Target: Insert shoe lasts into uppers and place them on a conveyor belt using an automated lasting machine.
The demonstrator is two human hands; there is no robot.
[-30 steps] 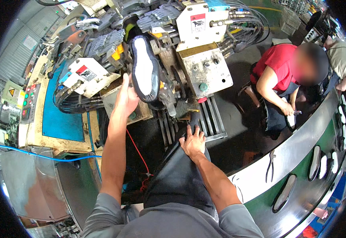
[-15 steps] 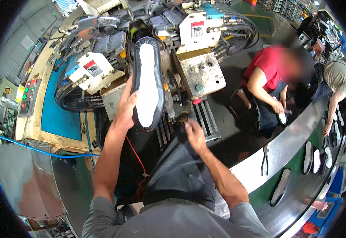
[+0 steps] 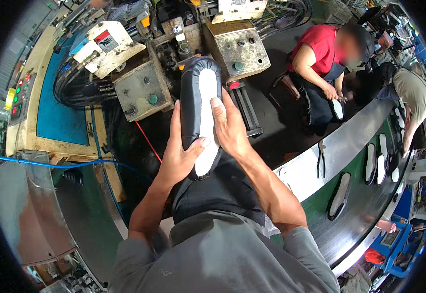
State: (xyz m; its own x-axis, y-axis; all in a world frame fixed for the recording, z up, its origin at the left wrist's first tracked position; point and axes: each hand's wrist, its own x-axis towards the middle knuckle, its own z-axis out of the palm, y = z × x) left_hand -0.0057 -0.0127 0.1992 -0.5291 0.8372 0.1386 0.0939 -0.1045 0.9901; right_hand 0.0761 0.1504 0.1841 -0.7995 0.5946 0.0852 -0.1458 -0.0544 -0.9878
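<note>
Both my hands hold a black shoe upper (image 3: 190, 110), sole side up, with a long white insole board (image 3: 207, 117) showing. Gathered black material wraps over the edge around its toe, which points away from me. My left hand (image 3: 178, 158) grips the left side near the heel, thumb lying on the white board. On the right side, my right hand (image 3: 230, 128) grips the middle, its thumb also pressed on the board. The shoe upper is above my lap, in front of a machine (image 3: 179, 46). Whatever fills the inside of the upper is hidden underneath.
Beyond the shoe stand two grimy control boxes (image 3: 142, 90) with green buttons. On the right, a conveyor (image 3: 315, 234) carries several shoe uppers (image 3: 340, 195), with pliers (image 3: 321, 158) on its metal edge. A person in red (image 3: 315, 49) handles another shoe; a second person reaches over the belt.
The shoe upper has come back from the machine toward me. My right hand, earlier apart from it, has taken hold of its right side. The view has shifted too.
</note>
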